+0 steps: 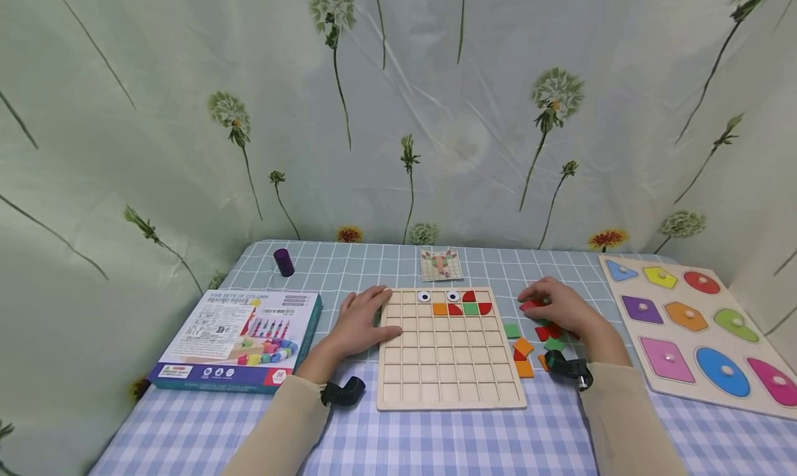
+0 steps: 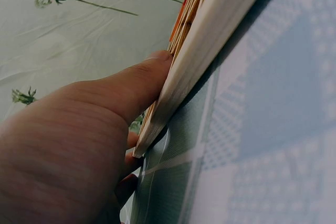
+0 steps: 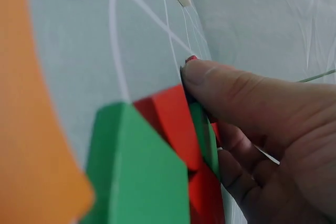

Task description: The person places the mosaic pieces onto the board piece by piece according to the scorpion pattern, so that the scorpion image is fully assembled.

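Observation:
A wooden grid board (image 1: pixel 451 376) lies flat in the middle of the table. Near its top are two round eye pieces (image 1: pixel 424 297), an orange square (image 1: pixel 440 309), a green square (image 1: pixel 470 308) and several red quarter-circle pieces (image 1: pixel 485 308). At the board's left edge rests my left hand (image 1: pixel 360 322); its thumb (image 2: pixel 149 69) lies straight over the rim, and the other fingers are partly hidden. Right of the board, my right hand (image 1: pixel 563 306) pinches a red piece (image 1: pixel 528 304) between thumb and fingers. Below that hand lie loose red, green (image 3: pixel 152 166) and orange pieces (image 1: pixel 524 369).
Behind the board is a small pattern card (image 1: pixel 441 264). To the left are a boxed bead game (image 1: pixel 239 337) and a purple cylinder (image 1: pixel 284 262). A knobbed shape puzzle (image 1: pixel 679 293) lies at the right. A patterned curtain (image 1: pixel 398 116) hangs behind the table.

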A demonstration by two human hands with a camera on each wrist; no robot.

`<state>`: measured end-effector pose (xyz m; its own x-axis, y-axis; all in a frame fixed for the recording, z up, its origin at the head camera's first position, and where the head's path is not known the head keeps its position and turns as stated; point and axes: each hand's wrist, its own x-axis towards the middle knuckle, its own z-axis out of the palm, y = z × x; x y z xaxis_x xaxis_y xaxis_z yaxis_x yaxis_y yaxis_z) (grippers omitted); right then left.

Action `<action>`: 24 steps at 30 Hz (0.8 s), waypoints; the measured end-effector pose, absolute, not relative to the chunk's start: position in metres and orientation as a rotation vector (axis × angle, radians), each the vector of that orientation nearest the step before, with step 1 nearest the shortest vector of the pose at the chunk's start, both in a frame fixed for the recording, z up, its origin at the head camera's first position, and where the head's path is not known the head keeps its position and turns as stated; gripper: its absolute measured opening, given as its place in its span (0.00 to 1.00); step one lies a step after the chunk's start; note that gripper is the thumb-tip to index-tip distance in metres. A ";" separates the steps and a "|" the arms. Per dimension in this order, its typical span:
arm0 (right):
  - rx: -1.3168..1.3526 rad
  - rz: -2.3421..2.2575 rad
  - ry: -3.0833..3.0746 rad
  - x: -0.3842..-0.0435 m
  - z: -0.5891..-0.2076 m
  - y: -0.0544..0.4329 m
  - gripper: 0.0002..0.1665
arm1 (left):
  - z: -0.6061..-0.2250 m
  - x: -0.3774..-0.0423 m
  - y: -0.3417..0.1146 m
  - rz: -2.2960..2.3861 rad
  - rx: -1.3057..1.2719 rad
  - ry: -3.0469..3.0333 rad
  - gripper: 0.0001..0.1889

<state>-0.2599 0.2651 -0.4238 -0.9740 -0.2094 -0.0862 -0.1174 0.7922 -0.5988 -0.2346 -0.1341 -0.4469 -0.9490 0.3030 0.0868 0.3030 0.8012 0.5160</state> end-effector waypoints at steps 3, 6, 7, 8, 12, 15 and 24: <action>-0.264 -0.912 2.857 -0.259 -0.424 0.267 0.15 | -0.447 -0.234 -0.134 0.856 0.497 2.984 0.43; -0.280 -0.890 2.885 -0.260 -0.424 0.268 0.14 | -0.448 -0.234 -0.134 0.865 0.498 2.984 0.43; -0.283 -0.887 2.890 -0.260 -0.424 0.268 0.13 | -0.448 -0.234 -0.134 0.864 0.498 2.984 0.43; -0.281 -0.884 2.892 -0.260 -0.425 0.267 0.12 | -0.448 -0.234 -0.134 0.864 0.497 2.983 0.43; -0.288 -0.882 2.891 -0.262 -0.424 0.262 0.10 | -0.447 -0.234 -0.134 0.858 0.493 2.984 0.43; -0.291 -0.867 2.905 -0.263 -0.424 0.258 0.09 | -0.448 -0.234 -0.135 0.857 0.492 2.986 0.42; -0.293 -0.874 2.934 -0.265 -0.416 0.246 0.10 | -0.449 -0.235 -0.134 0.857 0.493 2.990 0.42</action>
